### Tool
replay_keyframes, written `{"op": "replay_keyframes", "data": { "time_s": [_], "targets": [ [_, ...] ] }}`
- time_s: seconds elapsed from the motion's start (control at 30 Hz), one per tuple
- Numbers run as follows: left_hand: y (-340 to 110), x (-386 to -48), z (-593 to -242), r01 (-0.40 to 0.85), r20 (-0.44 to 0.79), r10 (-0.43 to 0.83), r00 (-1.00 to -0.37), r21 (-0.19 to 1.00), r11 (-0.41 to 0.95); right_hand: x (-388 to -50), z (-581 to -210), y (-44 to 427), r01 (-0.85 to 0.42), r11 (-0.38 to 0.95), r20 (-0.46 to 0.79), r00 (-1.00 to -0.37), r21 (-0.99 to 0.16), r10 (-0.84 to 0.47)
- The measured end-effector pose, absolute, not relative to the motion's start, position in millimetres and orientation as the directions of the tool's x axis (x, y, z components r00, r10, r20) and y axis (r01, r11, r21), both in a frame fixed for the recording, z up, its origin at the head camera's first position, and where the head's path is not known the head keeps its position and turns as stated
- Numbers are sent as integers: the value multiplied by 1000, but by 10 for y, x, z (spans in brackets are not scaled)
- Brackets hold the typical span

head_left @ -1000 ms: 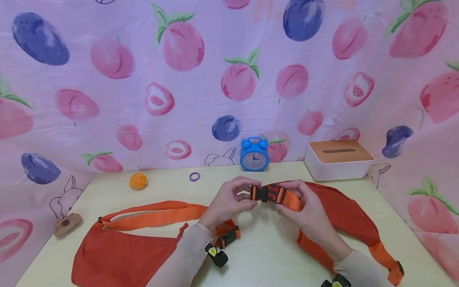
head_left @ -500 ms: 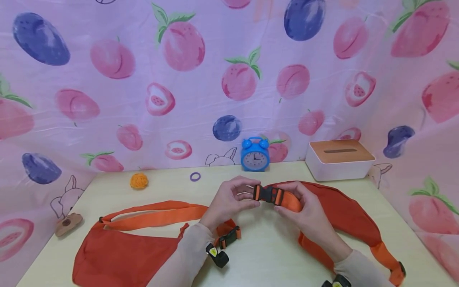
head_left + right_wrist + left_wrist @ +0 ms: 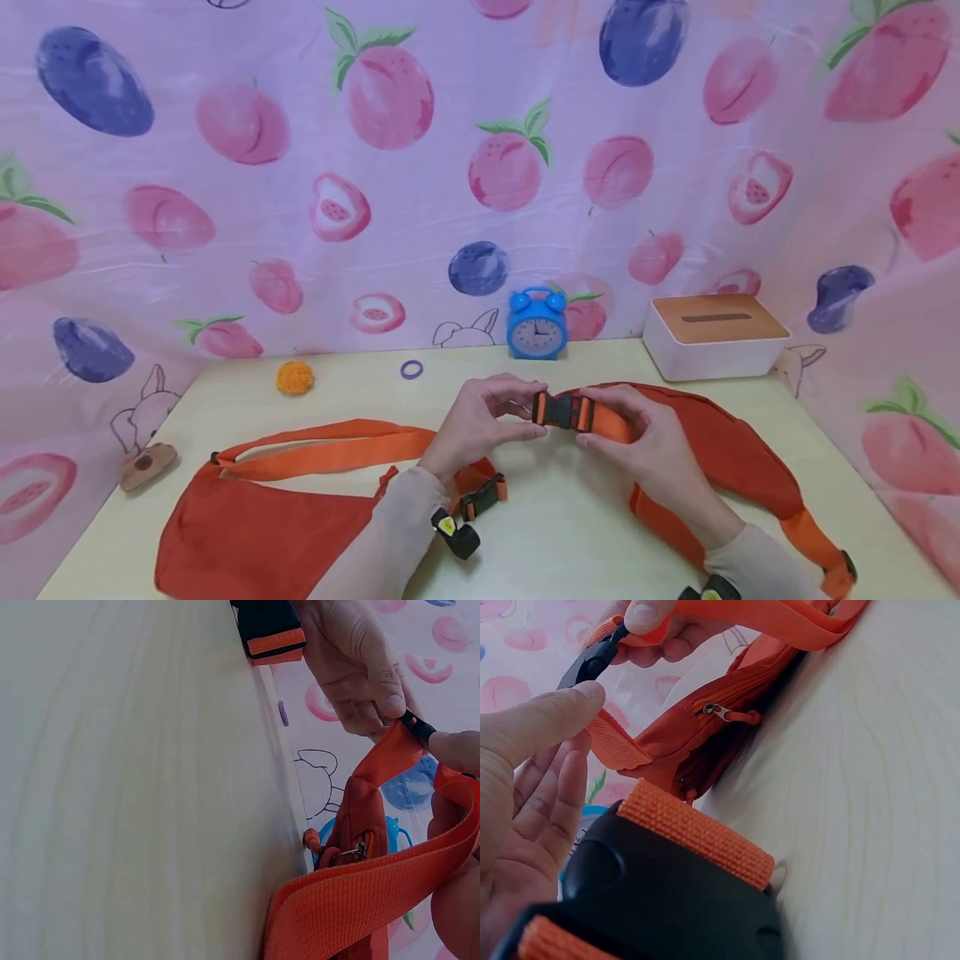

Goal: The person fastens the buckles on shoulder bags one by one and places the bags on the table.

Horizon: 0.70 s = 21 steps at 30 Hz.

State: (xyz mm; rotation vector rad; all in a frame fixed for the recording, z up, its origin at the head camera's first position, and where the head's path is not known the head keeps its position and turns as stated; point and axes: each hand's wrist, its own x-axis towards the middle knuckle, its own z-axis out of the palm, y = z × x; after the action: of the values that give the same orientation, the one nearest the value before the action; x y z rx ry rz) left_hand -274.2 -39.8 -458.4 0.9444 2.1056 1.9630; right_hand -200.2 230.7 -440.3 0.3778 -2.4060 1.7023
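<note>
A black side-release buckle (image 3: 566, 412) on orange webbing is held up above the table, its two halves fitted together. My left hand (image 3: 487, 421) pinches its left end between thumb and fingers. At the other end, my right hand (image 3: 656, 442) grips the buckle, with the orange strap (image 3: 375, 900) looped by its palm. This webbing belongs to the red waist bag (image 3: 720, 442) on the right; its zipper pull (image 3: 718, 712) shows in the left wrist view. Beneath my left forearm lies a second red bag (image 3: 262, 533), with its own black buckle (image 3: 482, 497) beside my wrist.
Along the back of the table stand a blue alarm clock (image 3: 537, 325) and a white tissue box (image 3: 716, 354) with a wooden lid. Farther left lie a purple ring (image 3: 411, 369), an orange woolly ball (image 3: 295, 377) and a brown object (image 3: 148, 467). A fruit-print cloth (image 3: 420, 208) hangs behind.
The buckle halves have come together; a second ago a gap with prongs showed between them. Both hands keep their hold and have barely shifted. The bags have not moved on the table.
</note>
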Motion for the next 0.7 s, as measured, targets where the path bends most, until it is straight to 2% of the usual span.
{"op": "replay_keyframes", "data": {
  "time_s": [0.7],
  "targets": [
    [-386, -2729, -4592, 376, 332, 527, -782, 926, -25, -1987, -4419, 2306, -286, 320, 262, -958, -903, -117]
  ]
}}
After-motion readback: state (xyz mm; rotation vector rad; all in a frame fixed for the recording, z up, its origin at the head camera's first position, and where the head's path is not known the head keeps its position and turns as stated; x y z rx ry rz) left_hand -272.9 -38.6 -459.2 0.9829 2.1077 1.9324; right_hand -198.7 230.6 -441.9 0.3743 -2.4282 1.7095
